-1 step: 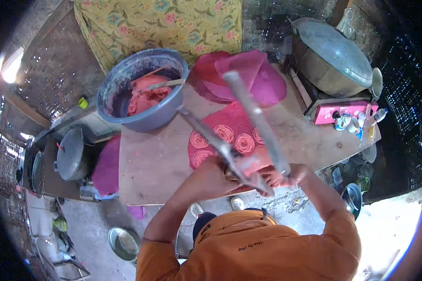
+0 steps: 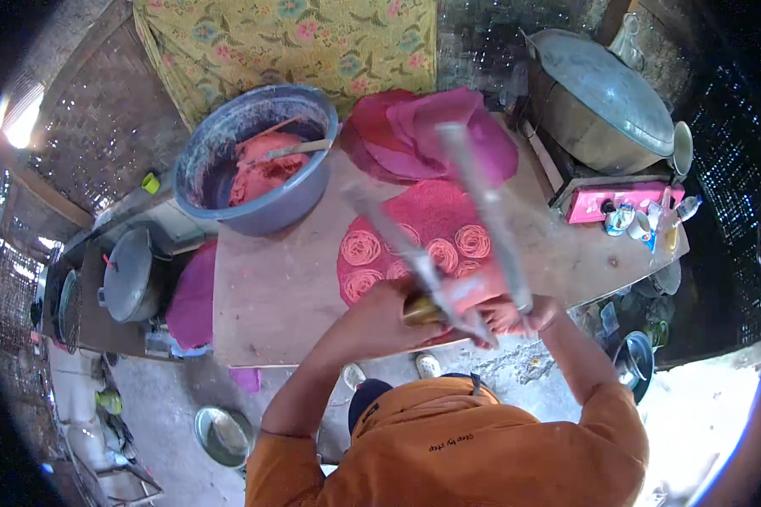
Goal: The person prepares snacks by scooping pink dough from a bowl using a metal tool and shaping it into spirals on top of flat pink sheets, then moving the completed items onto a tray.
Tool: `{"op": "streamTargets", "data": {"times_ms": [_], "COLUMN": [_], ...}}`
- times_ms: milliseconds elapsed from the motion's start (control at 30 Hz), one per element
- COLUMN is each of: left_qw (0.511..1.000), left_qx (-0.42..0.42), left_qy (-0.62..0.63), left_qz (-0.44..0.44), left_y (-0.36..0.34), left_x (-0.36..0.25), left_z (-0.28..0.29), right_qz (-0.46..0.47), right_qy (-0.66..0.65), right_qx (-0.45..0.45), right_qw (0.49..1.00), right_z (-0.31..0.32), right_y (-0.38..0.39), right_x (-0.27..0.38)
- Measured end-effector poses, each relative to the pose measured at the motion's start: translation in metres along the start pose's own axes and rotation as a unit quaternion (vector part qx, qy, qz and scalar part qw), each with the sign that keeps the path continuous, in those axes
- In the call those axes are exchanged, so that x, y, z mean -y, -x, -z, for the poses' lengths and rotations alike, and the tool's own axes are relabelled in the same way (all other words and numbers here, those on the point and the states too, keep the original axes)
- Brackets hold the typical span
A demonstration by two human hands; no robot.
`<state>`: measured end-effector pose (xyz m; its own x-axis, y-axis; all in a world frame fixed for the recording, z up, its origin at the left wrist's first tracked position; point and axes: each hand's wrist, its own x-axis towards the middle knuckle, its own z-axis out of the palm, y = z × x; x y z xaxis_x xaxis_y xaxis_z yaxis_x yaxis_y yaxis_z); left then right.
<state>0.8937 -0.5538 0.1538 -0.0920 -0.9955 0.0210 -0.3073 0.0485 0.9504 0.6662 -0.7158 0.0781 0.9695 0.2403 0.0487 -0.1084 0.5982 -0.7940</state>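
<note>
My left hand [image 2: 389, 313] is closed at the near end of a hand press with two long metal arms [image 2: 490, 220], beside a brass-coloured part [image 2: 421, 310]. Its pink-smeared middle [image 2: 473, 290] lies between my hands. My right hand [image 2: 528, 315] is closed round the other side of the press; motion blurs its fingers. Both arms of the press point away from me, over a round pink mat [image 2: 431, 207]. Several coils of thin pink dough strands [image 2: 361, 248] lie on that mat, some partly hidden by the press.
Back left on the table [image 2: 262, 296] stands a blue basin [image 2: 271, 221] with pink dough [image 2: 262, 173] and a wooden-handled tool [image 2: 300, 149]. More pink mats [image 2: 482, 139] lie behind. At right are a large lidded pot [image 2: 600, 101] and a pink tray [image 2: 592, 203] with small items.
The arms of the press have swung a little to the right, both hands still on it. More of the right-hand dough coil shows now.
</note>
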Motion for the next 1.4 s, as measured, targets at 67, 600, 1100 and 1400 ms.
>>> {"op": "streamTargets", "data": {"times_ms": [67, 600, 1100, 1400], "left_qw": [0.979, 0.865, 0.801, 0.664], "left_qx": [-0.143, -0.191, -0.095, -0.315], "left_qy": [0.143, -0.464, -0.585, -0.669], "left_qz": [-0.016, 0.017, -0.082, 0.112], "left_y": [0.0, 0.022, 0.078, 0.093], "left_x": [0.003, 0.129, 0.153, 0.142], "left_z": [-0.017, -0.13, -0.086, 0.06], "right_qz": [0.086, 0.3, 0.294, 0.258], "right_qy": [-0.02, -0.122, -0.102, -0.119], "right_qx": [-0.014, -0.087, -0.091, -0.095], "right_qw": [0.996, 0.942, 0.946, 0.954], "right_z": [0.018, 0.1, 0.096, 0.1], "right_y": [0.028, 0.112, 0.108, 0.111], "right_x": [-0.009, -0.081, -0.076, -0.082]}}
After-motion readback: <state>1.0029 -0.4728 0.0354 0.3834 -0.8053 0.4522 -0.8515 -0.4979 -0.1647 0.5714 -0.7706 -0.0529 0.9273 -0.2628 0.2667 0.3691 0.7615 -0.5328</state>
